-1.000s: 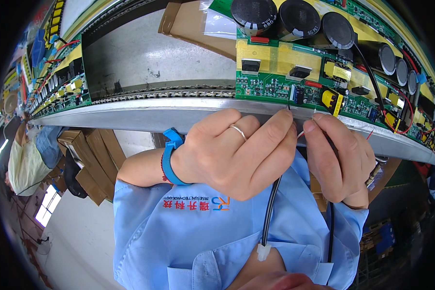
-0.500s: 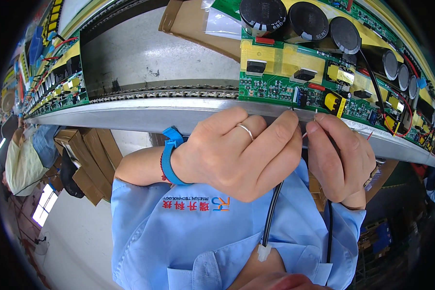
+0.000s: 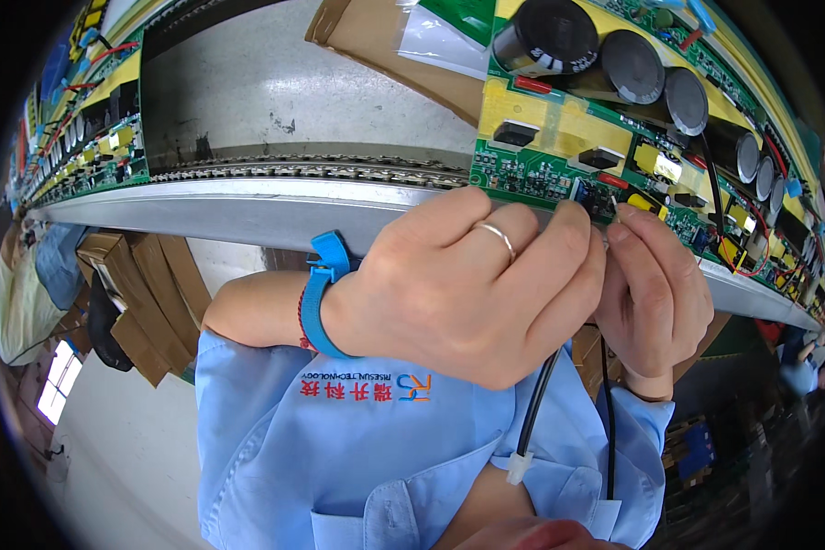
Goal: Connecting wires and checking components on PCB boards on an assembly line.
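Note:
My left hand (image 3: 458, 280) is closed, its thumb and fingertips pinched at the near edge of a green circuit board (image 3: 506, 181). A black cable (image 3: 539, 403) comes out below this hand and runs down to a white plastic connector (image 3: 519, 468). Beside it, my right hand (image 3: 660, 293) is pinched too, with a thin pale wire tip (image 3: 614, 201) showing at its fingertips, close to a yellow-wrapped component (image 3: 644, 203). The palms hide most of the wire. On my left wrist sits a blue strap (image 3: 313, 312). Large black capacitors (image 3: 632, 69) stand on the board.
A metal rail (image 3: 247, 218) runs along the near side, with a chain (image 3: 312, 171) behind it. Another populated board (image 3: 110, 137) lies at the left. A cardboard tray (image 3: 357, 41) holds clear plastic bags. Cardboard boxes (image 3: 128, 293) stand below left. Another person (image 3: 802, 371) is far right.
Both hands have moved up against the board's near edge, and the fingertips now overlap its components. The pale wire tip is closer to the board. The whole view has shifted slightly.

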A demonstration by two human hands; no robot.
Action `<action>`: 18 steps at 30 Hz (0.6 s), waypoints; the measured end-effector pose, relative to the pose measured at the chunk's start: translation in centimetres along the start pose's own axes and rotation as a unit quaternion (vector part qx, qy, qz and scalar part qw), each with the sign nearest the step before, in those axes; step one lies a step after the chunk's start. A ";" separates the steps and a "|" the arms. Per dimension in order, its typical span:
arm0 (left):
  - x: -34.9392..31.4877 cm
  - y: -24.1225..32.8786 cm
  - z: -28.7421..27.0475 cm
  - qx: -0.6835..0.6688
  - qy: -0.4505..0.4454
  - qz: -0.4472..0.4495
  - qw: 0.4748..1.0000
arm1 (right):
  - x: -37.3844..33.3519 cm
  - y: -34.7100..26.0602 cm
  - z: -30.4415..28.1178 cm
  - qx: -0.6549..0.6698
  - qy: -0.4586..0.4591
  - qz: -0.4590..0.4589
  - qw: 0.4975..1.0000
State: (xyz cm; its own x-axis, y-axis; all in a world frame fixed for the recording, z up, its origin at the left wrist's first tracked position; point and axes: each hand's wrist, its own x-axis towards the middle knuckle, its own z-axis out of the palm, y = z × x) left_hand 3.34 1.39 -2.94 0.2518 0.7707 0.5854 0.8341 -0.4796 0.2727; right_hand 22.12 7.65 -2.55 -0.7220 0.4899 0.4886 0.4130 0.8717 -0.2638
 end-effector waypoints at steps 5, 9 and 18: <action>-1.3 0.1 -0.5 -0.045 0.026 0.041 0.998 | 0.4 -0.1 -0.2 -0.012 -0.039 0.027 0.999; -1.9 0.2 0.0 -0.057 0.068 0.073 0.993 | 0.4 -0.4 0.1 -0.021 -0.031 0.029 0.999; -1.3 -0.2 0.1 -0.091 0.082 0.055 0.991 | 1.6 -0.9 -0.5 0.001 -0.071 0.091 0.993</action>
State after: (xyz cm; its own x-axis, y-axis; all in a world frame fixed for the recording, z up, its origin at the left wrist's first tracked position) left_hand 2.90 0.56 -3.81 0.2393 0.6383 0.7317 0.7000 -0.6356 0.3255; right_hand 20.88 7.67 -1.07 -0.7070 0.6354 0.3105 0.5427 0.7690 -0.3379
